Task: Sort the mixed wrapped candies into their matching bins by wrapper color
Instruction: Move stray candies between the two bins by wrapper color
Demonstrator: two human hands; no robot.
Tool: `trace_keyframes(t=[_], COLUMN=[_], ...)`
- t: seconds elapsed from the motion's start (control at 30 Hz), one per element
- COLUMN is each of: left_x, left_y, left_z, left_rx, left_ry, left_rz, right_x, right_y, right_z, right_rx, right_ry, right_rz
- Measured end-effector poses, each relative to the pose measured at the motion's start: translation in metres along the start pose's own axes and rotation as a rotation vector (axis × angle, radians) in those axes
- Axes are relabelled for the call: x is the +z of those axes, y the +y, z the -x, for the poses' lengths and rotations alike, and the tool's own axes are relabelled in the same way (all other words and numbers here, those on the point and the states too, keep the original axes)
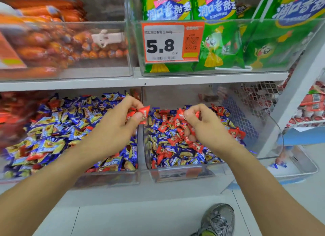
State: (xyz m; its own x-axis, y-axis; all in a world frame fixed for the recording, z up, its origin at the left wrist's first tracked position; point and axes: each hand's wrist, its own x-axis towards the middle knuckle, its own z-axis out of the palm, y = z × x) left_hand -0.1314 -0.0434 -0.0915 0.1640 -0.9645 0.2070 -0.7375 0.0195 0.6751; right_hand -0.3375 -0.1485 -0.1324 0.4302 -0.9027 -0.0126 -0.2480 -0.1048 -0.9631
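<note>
Two clear plastic bins sit side by side on the lower shelf. The left bin holds mostly blue-and-yellow wrapped candies with a few red ones. The right bin holds a mix of red candies and blue ones. My left hand hovers over the divide between the bins and grips several red candies, one sticking out between thumb and fingers. My right hand is over the right bin with fingers curled round red candies.
An upper shelf carries a bin of orange sausages and a bin of green snack bags with a 5.8 price tag. A wire basket stands right of the bins. My shoe is on the floor below.
</note>
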Motion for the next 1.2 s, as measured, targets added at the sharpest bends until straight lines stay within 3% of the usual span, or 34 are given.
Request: trace_keyframes(t=[0.07, 0.2, 0.27, 0.37, 0.47, 0.57, 0.67, 0.77, 0.83, 0.9, 1.0, 1.1, 1.2], left_x=[-0.021, -0.059, -0.075, -0.091, -0.098, -0.106, -0.107, -0.090, -0.068, -0.042, 0.002, 0.038, 0.067], left_y=[-0.033, -0.096, -0.114, -0.140, -0.156, -0.154, -0.135, -0.103, -0.070, -0.036, 0.004, 0.030, 0.033], left_z=[0.010, 0.009, 0.002, -0.006, -0.001, 0.002, 0.006, 0.006, 0.004, 0.001, -0.012, -0.036, -0.079], left_rx=[-0.067, -0.134, -0.195, -0.324, -0.357, -0.401, -0.302, -0.147, -0.068, 0.027, 0.172, 0.171, 0.195], left_ry=[0.045, 0.122, 0.190, 0.312, 0.289, 0.243, 0.308, 0.455, 0.388, 0.222, -0.020, -0.220, -0.403], left_rz=[-0.079, -0.348, -0.375, -0.335, -0.273, -0.379, -0.317, -0.164, -0.058, 0.058, 0.138, 0.261, -0.166], right_x=[0.030, 0.090, 0.125, 0.178, 0.210, 0.207, 0.171, 0.122, 0.086, 0.046, -0.005, -0.036, -0.049], right_y=[-0.019, -0.053, -0.064, -0.077, -0.080, -0.073, -0.066, -0.056, -0.048, -0.031, 0.001, 0.021, 0.037], right_z=[-0.003, -0.009, -0.021, -0.048, -0.071, -0.070, -0.055, -0.040, -0.029, -0.020, -0.012, -0.010, -0.021], right_rx=[-0.172, -0.351, -0.367, -0.253, -0.172, -0.238, -0.306, -0.369, -0.360, -0.278, -0.116, 0.003, 0.090], right_ry=[0.041, -0.120, -0.185, -0.210, -0.233, -0.252, -0.241, -0.056, 0.077, 0.148, 0.081, -0.025, -0.092], right_rz=[0.013, 0.194, 0.234, 0.080, 0.120, 0.224, 0.280, 0.315, 0.381, 0.456, 0.726, 0.770, 0.724])
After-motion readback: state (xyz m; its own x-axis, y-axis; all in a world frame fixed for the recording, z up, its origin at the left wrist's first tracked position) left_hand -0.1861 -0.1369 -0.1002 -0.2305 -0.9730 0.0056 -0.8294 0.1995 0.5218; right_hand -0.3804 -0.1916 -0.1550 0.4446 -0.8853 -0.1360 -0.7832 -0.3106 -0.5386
